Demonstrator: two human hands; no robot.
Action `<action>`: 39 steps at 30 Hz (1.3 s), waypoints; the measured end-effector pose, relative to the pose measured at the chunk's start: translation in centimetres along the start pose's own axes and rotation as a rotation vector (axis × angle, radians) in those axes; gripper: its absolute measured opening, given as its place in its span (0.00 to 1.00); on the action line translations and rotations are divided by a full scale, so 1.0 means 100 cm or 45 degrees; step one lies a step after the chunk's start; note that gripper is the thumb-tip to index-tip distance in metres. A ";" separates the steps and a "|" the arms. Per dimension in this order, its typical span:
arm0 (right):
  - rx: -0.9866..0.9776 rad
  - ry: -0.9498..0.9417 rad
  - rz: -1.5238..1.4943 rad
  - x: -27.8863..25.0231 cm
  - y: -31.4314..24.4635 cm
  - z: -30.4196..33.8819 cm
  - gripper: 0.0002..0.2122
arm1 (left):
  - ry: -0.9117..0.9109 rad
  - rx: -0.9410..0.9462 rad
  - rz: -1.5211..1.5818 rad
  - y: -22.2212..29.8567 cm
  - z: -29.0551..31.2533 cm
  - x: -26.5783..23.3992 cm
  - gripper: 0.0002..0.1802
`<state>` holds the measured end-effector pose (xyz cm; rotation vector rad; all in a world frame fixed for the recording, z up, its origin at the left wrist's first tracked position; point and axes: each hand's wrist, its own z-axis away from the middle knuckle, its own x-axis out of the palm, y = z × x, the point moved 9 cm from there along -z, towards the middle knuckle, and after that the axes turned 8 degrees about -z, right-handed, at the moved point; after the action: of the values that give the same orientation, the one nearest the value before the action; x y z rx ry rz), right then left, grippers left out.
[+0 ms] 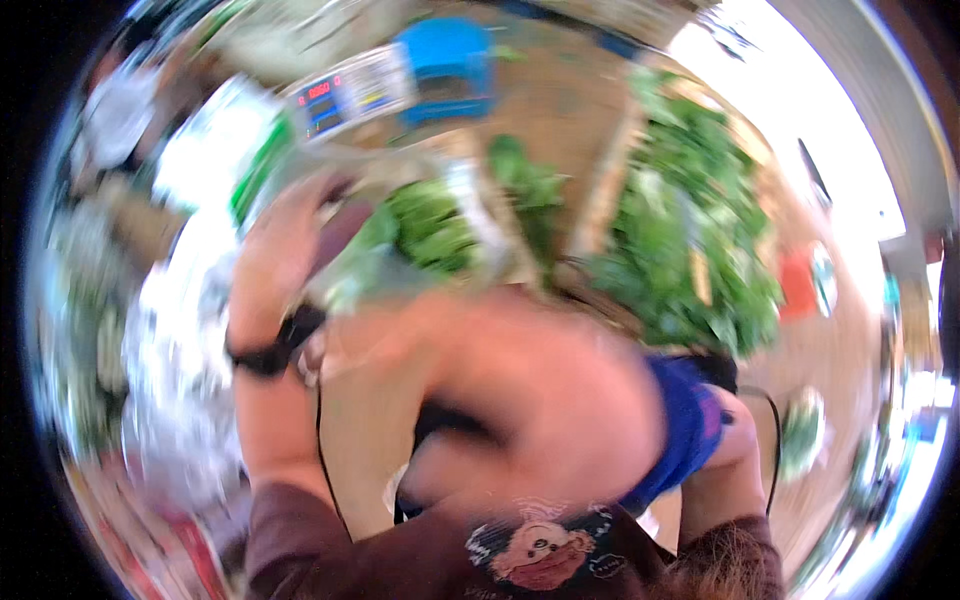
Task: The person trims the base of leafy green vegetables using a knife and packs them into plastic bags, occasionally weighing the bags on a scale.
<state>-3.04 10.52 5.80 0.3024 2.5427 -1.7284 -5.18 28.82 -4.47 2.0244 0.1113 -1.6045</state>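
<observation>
So the bright green leafy bunch (430,225) in a thin, clear plastic bag (372,282) is sitting on the near side of the white, boxy scale (350,95). The bare left hand (285,230) is also showing nearer than the scale, but blur is hiding whether its fingers are holding anything, and I'm not making out the right hand's at all. I'm guessing it's light, floppy, slippery outside and bruises easily, so gather the bag's rim.

1. Floor (560,90): tan-brown, visible at upper centre and along the right.
2. Blue plastic stool (445,50): standing at upper centre.
3. Pale-edged box (608,185): right of centre, heaped with leafy greens (690,220).
4. Orange-red object (797,283): far right, blurred.
5. Green-and-white bundle (803,432): lower right.
</observation>
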 end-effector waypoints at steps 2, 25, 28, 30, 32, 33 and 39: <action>-0.064 -0.074 -0.318 0.047 -0.042 0.005 0.22 | 0.063 -0.063 0.117 0.002 0.033 -0.014 0.17; 1.531 1.997 1.642 0.029 -0.095 0.488 0.27 | 0.145 1.188 0.258 0.292 0.074 0.121 0.24; 1.593 2.223 1.516 0.071 -0.049 0.539 0.30 | -0.019 1.010 0.017 0.268 0.060 0.174 0.26; 1.281 2.537 1.391 0.079 -0.049 0.588 0.29 | 0.066 0.997 0.133 0.277 0.065 0.177 0.23; 1.236 2.605 1.273 0.074 -0.043 0.618 0.23 | 0.004 0.953 0.140 0.288 0.064 0.178 0.21; 1.137 2.682 1.236 0.080 -0.044 0.629 0.24 | -0.073 1.048 0.175 0.291 0.070 0.190 0.19; 0.979 2.815 1.112 0.113 -0.050 0.659 0.25 | -0.691 0.899 0.115 0.360 0.119 0.314 0.42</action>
<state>-19.43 -50.80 -15.92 3.8999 0.4308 -1.6297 7.38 -15.45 -21.92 1.9071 -0.8375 -2.2785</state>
